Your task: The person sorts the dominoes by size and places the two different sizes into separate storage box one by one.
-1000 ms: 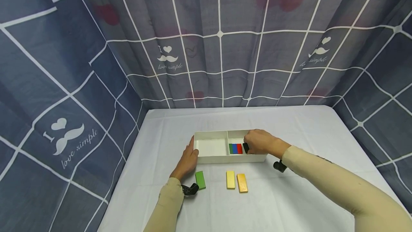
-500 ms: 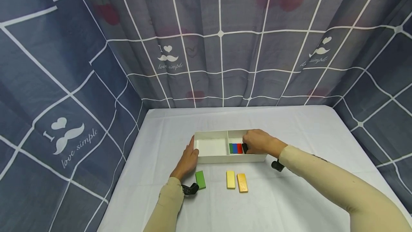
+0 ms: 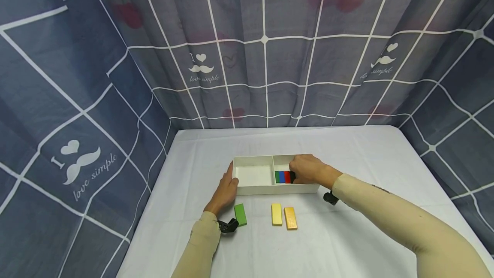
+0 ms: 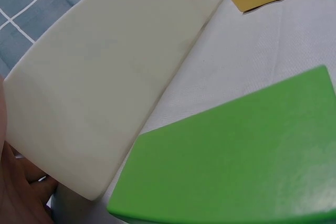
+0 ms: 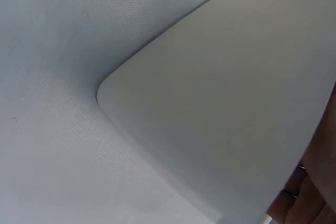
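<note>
now the right hand (image 3: 308, 169) has edged a little to the left, and the black block (image 3: 292, 178) has come with it. a second ago a strip of pale box floor showed between that block and the red block (image 3: 287, 177); at this moment no gap can be seen and the two look to be touching. so the row in the right compartment (image 3: 283, 163) of the white box (image 3: 275, 190) seems closed up, as far as it shows: dark green block (image 3: 277, 177) beside the divider (image 3: 273, 169), then blue block (image 3: 281, 177), red and black

the right hand is clenched, reaching down over the rim, and seems to pinch the black block; its fingertips are hidden, so how firmly is hard to say. the left hand (image 3: 224, 190) hasn't shifted visibly: it holds the box at its left end, fingers along the outside and thumb at the rim, which probably keeps the box steady against the sideways push

elsewhere nothing has been moved. the left compartment (image 3: 254, 170) shows only its bare floor, and on the white cloth (image 3: 185, 158) in front lie a light green block (image 3: 240, 215) near the left wrist, a yellow block (image 3: 276, 214) and, just beside it, an orange block (image 3: 290, 218), all still outside the box
</note>
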### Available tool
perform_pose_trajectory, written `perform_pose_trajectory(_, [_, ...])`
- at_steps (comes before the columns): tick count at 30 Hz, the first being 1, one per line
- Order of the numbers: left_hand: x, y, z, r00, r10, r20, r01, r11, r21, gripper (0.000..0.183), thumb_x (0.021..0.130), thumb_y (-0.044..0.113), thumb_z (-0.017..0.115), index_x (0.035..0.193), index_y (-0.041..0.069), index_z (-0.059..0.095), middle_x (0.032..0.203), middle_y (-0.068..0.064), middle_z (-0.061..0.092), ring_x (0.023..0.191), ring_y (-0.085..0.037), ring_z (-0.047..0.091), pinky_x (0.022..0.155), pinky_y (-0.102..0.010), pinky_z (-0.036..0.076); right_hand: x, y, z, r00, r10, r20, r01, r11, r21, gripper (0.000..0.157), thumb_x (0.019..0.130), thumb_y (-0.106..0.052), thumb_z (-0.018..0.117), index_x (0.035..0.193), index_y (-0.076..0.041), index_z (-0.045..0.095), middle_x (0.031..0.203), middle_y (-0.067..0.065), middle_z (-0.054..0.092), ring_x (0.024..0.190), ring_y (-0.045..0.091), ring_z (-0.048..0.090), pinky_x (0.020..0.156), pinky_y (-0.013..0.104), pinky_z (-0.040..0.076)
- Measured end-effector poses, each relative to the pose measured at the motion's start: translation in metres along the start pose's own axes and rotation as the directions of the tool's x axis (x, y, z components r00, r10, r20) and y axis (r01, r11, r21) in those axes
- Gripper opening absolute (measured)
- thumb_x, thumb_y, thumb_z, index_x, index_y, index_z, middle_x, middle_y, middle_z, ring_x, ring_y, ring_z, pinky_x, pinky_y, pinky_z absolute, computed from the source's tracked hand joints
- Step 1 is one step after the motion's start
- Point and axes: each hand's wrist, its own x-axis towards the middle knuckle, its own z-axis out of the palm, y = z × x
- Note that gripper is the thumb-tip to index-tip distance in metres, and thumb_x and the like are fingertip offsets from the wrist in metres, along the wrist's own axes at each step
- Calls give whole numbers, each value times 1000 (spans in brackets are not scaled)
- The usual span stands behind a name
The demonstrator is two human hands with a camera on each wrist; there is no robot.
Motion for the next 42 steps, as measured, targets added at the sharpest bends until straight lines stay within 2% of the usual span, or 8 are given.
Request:
perform_pose_trajectory(7, [1, 1, 1, 1000, -16, 2, 16, 1000, 5, 72, 108, 9, 33, 177, 6, 11, 181, -19, 27, 169, -41, 20, 136, -64, 8, -1, 0, 0, 1000, -3, 4, 3, 1000, -6, 29, 84, -35, 96, 81, -14, 75, 77, -2, 71, 66, 12, 54, 65, 34, 57])
perform_pose_trajectory(13, [0, 2, 0, 999, -37, 6, 37, 999, 11, 74, 107, 12, 35, 178, 11, 12, 179, -18, 32, 166, -44, 26, 134, -67, 14, -1, 2, -8, 999, -7, 48, 3, 995, 102, 22, 92, -31, 89, 90, -12, 79, 78, -5, 69, 68, 14, 55, 68, 34, 55])
perform_pose_trajectory(19, [1, 4, -6, 999, -31, 16, 31, 999, 6, 75, 108, 16, 40, 177, 8, 12, 178, -21, 32, 164, -47, 29, 131, -69, 23, -6, 9, -20, 999, 5, 43, -12, 987, 161, 34, 97, -33, 83, 118, -6, 84, 110, 5, 83, 97, 22, 78, 92, 45, 65])
perform_pose_trajectory(23, [3, 4, -8, 998, -62, 17, 62, 998, 11, 75, 112, 20, 44, 176, 5, 10, 181, -18, 24, 167, -42, 25, 134, -63, 21, -10, 13, -28, 1000, -2, 2, 2, 977, 211, 38, 100, -32, 81, 124, -3, 82, 120, 9, 82, 111, 29, 78, 101, 51, 62])
perform_pose_trajectory(29, [3, 9, -18, 997, -78, -12, 78, 997, 28, 75, 112, 25, 49, 176, 5, 15, 182, -17, 24, 168, -41, 23, 135, -61, 19, -22, 20, -36, 994, -3, -108, 34, 959, 282, 34, 102, -30, 78, 123, -3, 82, 121, 8, 82, 116, 29, 78, 103, 50, 61])
perform_pose_trajectory(33, [5, 15, -31, 999, -31, -27, 33, 998, 56, 76, 112, 25, 53, 176, 7, 17, 181, -15, 26, 167, -40, 25, 135, -60, 22, -29, 27, -37, 977, 21, -212, 49, 947, 319, 27, 103, -25, 77, 119, -4, 83, 117, 6, 83, 113, 29, 79, 101, 50, 62])
perform_pose_trajectory(37, [5, 25, -45, 999, 34, -22, -32, 996, 85, 78, 111, 29, 56, 177, 11, 17, 181, -11, 27, 168, -36, 26, 135, -58, 23, -35, 34, -35, 948, 84, -308, 28, 939, 342, 25, 103, -25, 76, 117, -5, 83, 117, 7, 82, 115, 31, 78, 104, 52, 60])
perform_pose_trajectory(42, [-1, 42, -60, 994, 109, 6, -109, 985, 132, 82, 109, 33, 61, 177, 16, 18, 182, -8, 26, 168, -31, 26, 135, -56, 26, -38, 39, -27, 912, 188, -365, -34, 921, 389, 32, 105, -27, 75, 125, -3, 79, 127, 12, 80, 127, 36, 72, 111, 57, 56])
